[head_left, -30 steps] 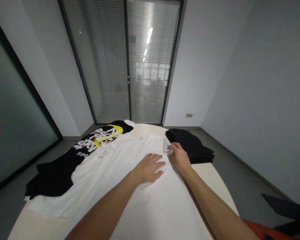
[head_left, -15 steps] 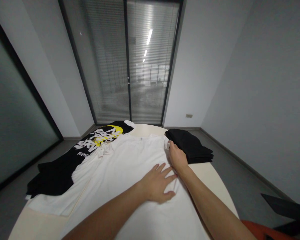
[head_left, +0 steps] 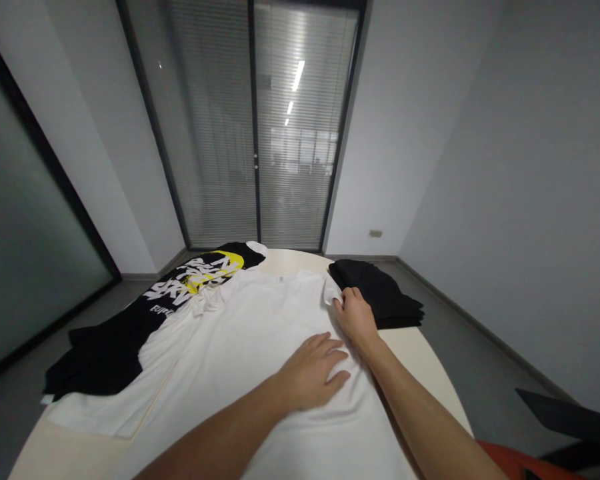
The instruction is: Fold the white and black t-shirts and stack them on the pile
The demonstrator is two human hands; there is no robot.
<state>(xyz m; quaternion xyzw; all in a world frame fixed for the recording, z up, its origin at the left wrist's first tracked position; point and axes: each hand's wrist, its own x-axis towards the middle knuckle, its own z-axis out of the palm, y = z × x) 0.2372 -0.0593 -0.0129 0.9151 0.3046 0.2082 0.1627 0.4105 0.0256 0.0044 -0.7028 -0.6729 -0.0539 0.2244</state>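
A white T-shirt [head_left: 260, 333] lies spread over the table, its collar at the far side and its left sleeve stretched out toward the near left. My left hand [head_left: 314, 375] rests on the shirt's right half, palm down, with the fingers loosely spread. At the shirt's right edge, my right hand [head_left: 357, 320] pinches the bunched sleeve between thumb and fingers. Part of that sleeve is hidden behind the fingers. Just beyond my right hand sits a folded stack of black cloth [head_left: 380, 293].
A black shirt with white and yellow print [head_left: 195, 280] lies at the table's left, partly under the white one. The pale table [head_left: 433, 373] has a rounded edge. Near the lower right are an orange and black chair [head_left: 505, 460]. A glass door [head_left: 300, 167] stands behind.
My right hand has shifted a little, and the sleeve by its fingertips is now turned up more. My left hand's fingers have drawn slightly closer together on the shirt.
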